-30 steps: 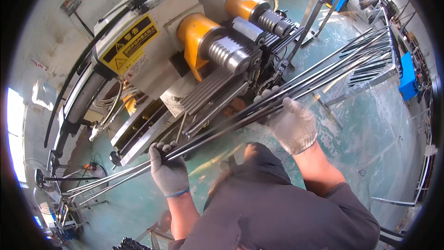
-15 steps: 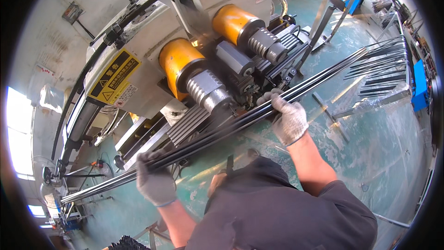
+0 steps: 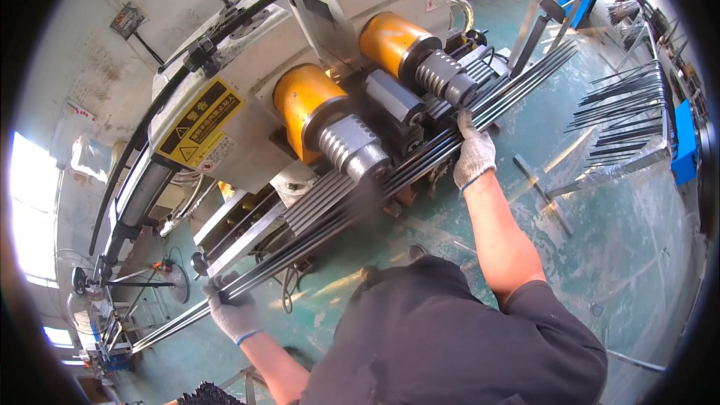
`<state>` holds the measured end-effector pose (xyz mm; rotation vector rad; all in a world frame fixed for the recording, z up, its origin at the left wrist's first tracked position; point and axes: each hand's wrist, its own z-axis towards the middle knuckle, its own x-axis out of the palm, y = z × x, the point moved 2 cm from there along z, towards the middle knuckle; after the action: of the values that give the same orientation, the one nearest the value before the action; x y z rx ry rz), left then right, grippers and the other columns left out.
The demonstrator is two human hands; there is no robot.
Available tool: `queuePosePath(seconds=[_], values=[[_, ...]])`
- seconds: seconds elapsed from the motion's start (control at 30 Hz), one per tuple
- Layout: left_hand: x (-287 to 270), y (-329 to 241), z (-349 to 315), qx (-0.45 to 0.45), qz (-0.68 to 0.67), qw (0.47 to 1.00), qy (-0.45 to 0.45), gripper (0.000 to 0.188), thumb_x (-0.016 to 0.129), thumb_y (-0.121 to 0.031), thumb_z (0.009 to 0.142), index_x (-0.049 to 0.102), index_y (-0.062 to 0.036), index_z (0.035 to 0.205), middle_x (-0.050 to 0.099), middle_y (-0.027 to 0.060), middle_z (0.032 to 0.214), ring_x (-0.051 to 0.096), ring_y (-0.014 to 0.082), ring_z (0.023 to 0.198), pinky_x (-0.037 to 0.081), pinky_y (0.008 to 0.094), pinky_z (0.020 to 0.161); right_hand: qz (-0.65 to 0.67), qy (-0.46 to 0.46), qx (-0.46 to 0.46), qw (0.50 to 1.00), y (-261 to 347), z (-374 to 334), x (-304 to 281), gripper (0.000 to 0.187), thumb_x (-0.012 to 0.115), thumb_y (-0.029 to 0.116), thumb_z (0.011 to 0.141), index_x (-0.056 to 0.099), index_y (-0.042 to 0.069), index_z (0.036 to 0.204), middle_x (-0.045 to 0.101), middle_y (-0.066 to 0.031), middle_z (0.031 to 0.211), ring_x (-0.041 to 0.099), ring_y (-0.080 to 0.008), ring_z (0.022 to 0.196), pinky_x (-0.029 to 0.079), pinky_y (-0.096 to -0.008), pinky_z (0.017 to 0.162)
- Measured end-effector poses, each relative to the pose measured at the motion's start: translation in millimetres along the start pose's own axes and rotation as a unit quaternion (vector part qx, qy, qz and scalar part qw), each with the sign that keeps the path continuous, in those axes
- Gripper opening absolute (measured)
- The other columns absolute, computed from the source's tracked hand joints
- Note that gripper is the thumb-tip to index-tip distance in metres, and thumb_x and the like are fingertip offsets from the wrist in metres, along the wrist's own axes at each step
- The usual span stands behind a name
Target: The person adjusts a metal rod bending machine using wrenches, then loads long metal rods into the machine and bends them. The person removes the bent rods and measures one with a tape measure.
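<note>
A bundle of long, thin dark metal rods (image 3: pixel 300 244) slants across the view from lower left to upper right, in front of and beneath the machine's spindles. My left hand (image 3: pixel 229 310), in a pale knit glove, is closed around the bundle near its left end, slightly blurred. Farther right, my gloved right hand (image 3: pixel 475 151) grips the bundle with the thumb on top; its other fingers are mostly hidden. Just beyond the rods are two ridged metal spindles (image 3: pixel 352 148), on orange cylinders (image 3: pixel 309 105). Blur hides where the rods pass the nearer spindle.
The large pale machine (image 3: pixel 247 135) fills the far side, with yellow warning labels (image 3: pixel 201 121). At right a metal rack (image 3: pixel 637 157) carries several dark rods (image 3: pixel 619 116). A metal bar (image 3: pixel 541 193) lies on the green floor (image 3: pixel 600 255). A round fan (image 3: pixel 174 282) stands at left.
The bundle has moved away from me, closer under the spindles, its right end now beside the machine. My left hand has shifted left and down the bundle; my right hand is slightly farther away.
</note>
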<state>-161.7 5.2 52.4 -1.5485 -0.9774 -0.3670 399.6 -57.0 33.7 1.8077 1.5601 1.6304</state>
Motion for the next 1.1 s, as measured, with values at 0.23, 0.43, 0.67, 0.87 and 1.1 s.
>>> queuePosePath(seconds=[0.23,0.43,0.67,0.87,1.1], values=[[-2,54,10,-0.053,0.063,0.996,-0.032,0.046,0.056,-0.046,0.116,0.063,-0.0045,0.136,0.068,0.0099,0.119,0.067,0.0289,0.109,0.059,0.0475,0.1,0.02,0.073,0.026,0.997,-38,3,6,0.033,0.072,0.01,0.103,0.072,-0.001,0.134,0.078,-0.009,0.122,0.075,-0.0235,0.106,0.059,-0.0365,0.096],[9,88,7,-0.111,0.079,0.991,-0.005,0.045,0.055,-0.048,0.116,0.064,-0.0066,0.134,0.067,0.0133,0.125,0.068,0.0327,0.115,0.059,0.0529,0.105,0.04,0.077,0.06,0.994,-62,-7,30,0.028,0.067,0.023,0.11,0.072,0.004,0.131,0.078,-0.0093,0.112,0.077,-0.0243,0.098,0.064,-0.0393,0.084],[32,114,17,-0.133,0.06,0.989,0.002,0.049,0.056,-0.043,0.116,0.062,-0.0024,0.143,0.067,0.0182,0.143,0.065,0.0407,0.131,0.055,0.0632,0.113,-0.08,0.079,0.075,0.991,-88,23,33,0.02,0.065,0.021,0.106,0.073,0.005,0.115,0.073,-0.0082,0.099,0.072,-0.0238,0.086,0.061,-0.0388,0.075],[26,106,17,-0.185,0.011,0.976,0.112,0.045,0.054,-0.035,0.117,0.062,-0.0014,0.145,0.066,0.0195,0.149,0.062,0.0391,0.138,0.047,0.0597,0.122,-0.121,0.064,0.111,0.984,-76,22,46,0.017,0.06,0.019,0.106,0.073,0.008,0.108,0.071,-0.0081,0.089,0.07,-0.0228,0.075,0.056,-0.0396,0.063],[-34,64,65,-0.078,0.014,0.996,0.041,0.044,0.045,-0.038,0.121,0.061,-0.0025,0.142,0.067,0.0115,0.14,0.061,0.0244,0.133,0.044,0.0432,0.121,-0.142,0.075,0.087,0.983,-78,26,41,0.02,0.055,0.015,0.108,0.074,0.009,0.109,0.073,-0.0072,0.089,0.071,-0.0228,0.075,0.056,-0.0395,0.062]])
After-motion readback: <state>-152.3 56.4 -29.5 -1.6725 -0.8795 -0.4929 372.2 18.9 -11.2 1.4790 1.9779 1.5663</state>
